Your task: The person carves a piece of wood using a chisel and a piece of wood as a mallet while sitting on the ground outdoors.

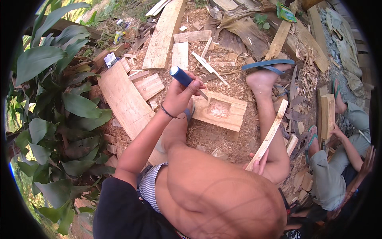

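Note:
My left hand (181,95) grips a chisel (180,76) by its blue handle, with the metal blade pointing down toward a wooden board (238,109). A rectangular recess (219,108) is cut into that board, and its floor looks rough. The blade's tip is near the recess's far left corner; whether it touches the wood I cannot tell. In my right hand (260,162), partly hidden behind my raised knee, is a long squared wooden stick (272,131), slanting up and away to the right.
A wide plank (123,99) lies left of my foot, another plank (164,36) farther off. Offcuts and shavings cover the ground. Leafy plants (55,99) crowd the left side. At the right sits a co-worker, whose hand (337,131) touches an upright wood block (328,113).

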### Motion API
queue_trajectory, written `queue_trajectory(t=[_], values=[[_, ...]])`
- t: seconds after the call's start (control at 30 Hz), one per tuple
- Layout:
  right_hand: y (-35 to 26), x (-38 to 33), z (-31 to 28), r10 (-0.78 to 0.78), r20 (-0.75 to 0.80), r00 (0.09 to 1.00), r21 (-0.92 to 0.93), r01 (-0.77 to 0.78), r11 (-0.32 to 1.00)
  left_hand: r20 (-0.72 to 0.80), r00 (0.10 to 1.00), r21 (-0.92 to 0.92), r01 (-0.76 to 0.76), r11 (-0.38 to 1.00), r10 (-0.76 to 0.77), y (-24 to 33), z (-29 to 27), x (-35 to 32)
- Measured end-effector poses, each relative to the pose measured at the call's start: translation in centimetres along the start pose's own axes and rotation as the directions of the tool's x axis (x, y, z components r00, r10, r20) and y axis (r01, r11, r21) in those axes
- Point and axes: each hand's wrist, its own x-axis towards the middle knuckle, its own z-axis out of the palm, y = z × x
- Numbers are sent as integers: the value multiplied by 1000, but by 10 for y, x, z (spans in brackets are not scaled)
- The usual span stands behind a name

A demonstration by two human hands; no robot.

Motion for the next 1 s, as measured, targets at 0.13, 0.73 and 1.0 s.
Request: queue_trajectory(t=[0.13,0.73,1.0], values=[[35,20,3,-226,95,970,-167,239,956,-150,988,-44,-26,999,20,16,-21,-8],[-29,95,145,-198,650,734,-738,672,67,-65,995,128,-67,989,76,5,-31,-57],[-8,124,188,-77,518,852,-838,523,157,211,959,390,-259,884,188,11,-32,-67]])
